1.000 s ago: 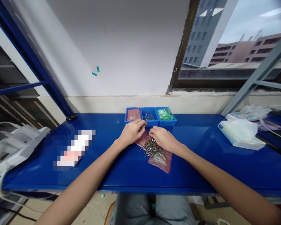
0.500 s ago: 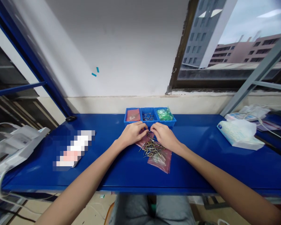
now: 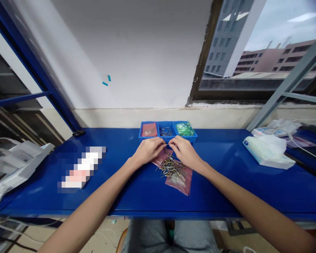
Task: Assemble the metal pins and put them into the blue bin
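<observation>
My left hand (image 3: 150,148) and my right hand (image 3: 185,150) meet above the middle of the table, with fingertips pinched close together. Between them shows a thin metal pin (image 3: 168,144), with one end at each hand's fingers; its exact shape is too small to make out. Just below my fingers lies a loose heap of slim metal pins (image 3: 171,166), silver and brass-coloured. The heap rests on pinkish plastic bags (image 3: 179,184), and the nearer one has pale pieces inside.
Behind my hands stand three joined blue bins (image 3: 158,138) holding a pink bag, metal pins and green plastic packets. A tissue pack (image 3: 268,153) lies right, a white power strip (image 3: 23,168) left, beside a blurred-out item (image 3: 81,168). The blue table (image 3: 213,196) meets the wall.
My fingertips have risen slightly, and the thin pin between them now shows more level. The view has shifted a little; the heap and bags stay put.
</observation>
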`<state>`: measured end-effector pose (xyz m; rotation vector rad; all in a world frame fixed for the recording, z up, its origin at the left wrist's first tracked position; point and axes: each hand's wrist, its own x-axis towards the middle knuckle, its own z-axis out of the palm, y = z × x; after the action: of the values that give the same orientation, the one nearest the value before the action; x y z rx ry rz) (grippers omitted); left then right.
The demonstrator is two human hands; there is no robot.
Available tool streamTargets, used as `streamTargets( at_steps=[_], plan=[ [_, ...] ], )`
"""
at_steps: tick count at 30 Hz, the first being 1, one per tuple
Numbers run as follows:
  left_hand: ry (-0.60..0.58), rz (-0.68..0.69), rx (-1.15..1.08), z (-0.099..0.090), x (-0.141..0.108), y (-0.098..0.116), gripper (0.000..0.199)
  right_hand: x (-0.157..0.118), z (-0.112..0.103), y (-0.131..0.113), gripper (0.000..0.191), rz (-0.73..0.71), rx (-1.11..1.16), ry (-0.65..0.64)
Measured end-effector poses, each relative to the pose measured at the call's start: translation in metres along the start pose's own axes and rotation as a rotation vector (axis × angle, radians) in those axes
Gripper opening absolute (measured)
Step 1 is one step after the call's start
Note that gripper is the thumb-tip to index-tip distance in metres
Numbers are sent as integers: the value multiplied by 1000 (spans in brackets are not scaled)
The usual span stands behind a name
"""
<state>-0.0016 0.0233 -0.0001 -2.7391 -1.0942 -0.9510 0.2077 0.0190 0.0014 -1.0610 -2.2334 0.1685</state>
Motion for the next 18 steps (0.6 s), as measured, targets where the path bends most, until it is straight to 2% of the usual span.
streamTargets(
  at_steps=[6,12,18],
  plan=[
    [44,2,-20,-1,0,1,19,2,-1,0,20,28,17,10],
    [24,84,70,-2,-1,2,19,4,0,-7,17,177,253,-14],
    [24,55,63,-2,-1,3,16,6,-9,-12,31,133,365,-10]
  ],
)
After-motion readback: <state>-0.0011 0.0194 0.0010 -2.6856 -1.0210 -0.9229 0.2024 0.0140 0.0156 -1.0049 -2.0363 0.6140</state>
